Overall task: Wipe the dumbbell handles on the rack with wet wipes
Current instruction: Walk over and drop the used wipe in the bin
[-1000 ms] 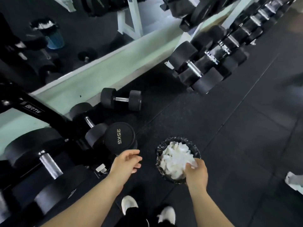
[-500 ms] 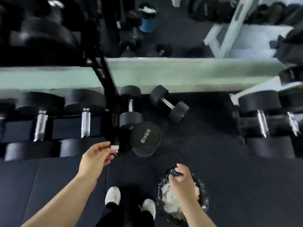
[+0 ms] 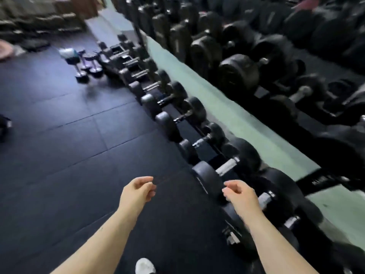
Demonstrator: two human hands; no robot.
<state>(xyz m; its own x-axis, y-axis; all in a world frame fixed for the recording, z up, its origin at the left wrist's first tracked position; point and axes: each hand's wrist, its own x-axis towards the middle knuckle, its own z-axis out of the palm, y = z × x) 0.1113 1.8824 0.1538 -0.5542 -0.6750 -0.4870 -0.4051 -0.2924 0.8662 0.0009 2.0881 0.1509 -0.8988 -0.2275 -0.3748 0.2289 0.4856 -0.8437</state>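
Observation:
A long low rack of black dumbbells [image 3: 207,177] runs diagonally from near right to far centre along the mirror wall. Chrome handles show on the nearest ones, one handle [image 3: 226,167] just beyond my hands and another handle [image 3: 265,199] beside my right wrist. My left hand [image 3: 137,191] hangs over the black floor mat, its fingers loosely curled and holding nothing. My right hand [image 3: 241,196] hovers above the near dumbbell heads, also loosely curled and empty. No wet wipe is in view. The picture is motion-blurred.
A pale green ledge [image 3: 227,109] with a mirror above it backs the rack. Loose small dumbbells [image 3: 87,71] and a white-teal object [image 3: 68,53] stand on the floor far left. A dark object [image 3: 4,125] sits at the left edge. My white shoe [image 3: 145,266] shows below.
The view has swung left, from the bin of used wipes to along the rack. My right hand has left the bin, and both hands now hang empty in front of me.

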